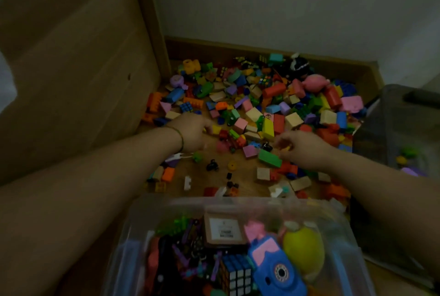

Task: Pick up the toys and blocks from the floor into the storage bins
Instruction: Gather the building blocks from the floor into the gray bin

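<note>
Pinches a yellow piece [286, 148] in right hand [303, 149], curls blurred left hand [191, 132] over blocks [252, 115], hold unclear, with bin [238, 201] straight back, nearer the right.

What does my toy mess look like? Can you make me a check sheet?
Surface: wood floor, strewn with toys.
Job's things: blocks piled by the wall; near bin part filled; side bin holds a few pieces.
Clutter: nothing seen besides toys.
Hands: left hand on the pile, grip unclear; right hand pinches a yellow piece.
Cables: nothing seen.
Surroundings: wood panel left, white wall behind.
</note>
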